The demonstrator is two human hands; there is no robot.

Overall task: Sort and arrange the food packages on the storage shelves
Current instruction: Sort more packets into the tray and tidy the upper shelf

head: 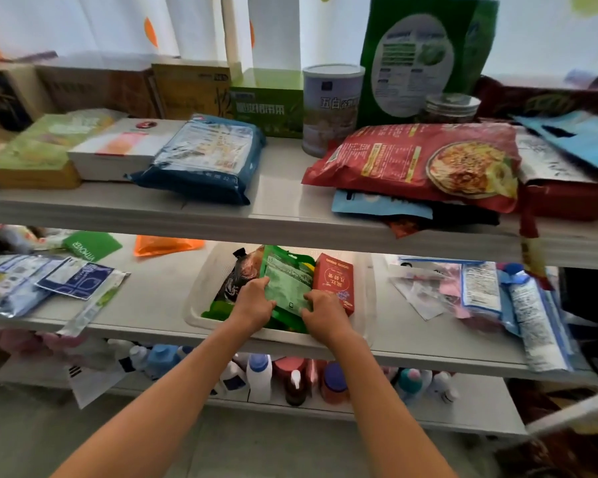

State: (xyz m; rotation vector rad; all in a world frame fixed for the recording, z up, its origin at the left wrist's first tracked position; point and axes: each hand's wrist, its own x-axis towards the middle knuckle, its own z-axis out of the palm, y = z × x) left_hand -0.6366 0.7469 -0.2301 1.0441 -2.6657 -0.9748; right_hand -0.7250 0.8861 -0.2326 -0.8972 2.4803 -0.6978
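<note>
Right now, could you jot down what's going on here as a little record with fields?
setting: storage shelves with food packages
left hand: grips green pouch on its left edge
right hand: grips the pouch's lower right
bin: white, on middle shelf, holds the pouch, red box, dark packet
top shelf: red bag, blue bag, can
bottom shelf: bottles

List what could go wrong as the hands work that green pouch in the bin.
1. The green pouch, gripped by the left hand and right hand, may snag the red box beside it in the white bin.
2. The red noodle bag overhangs the upper shelf; a bump might drop it.
</note>
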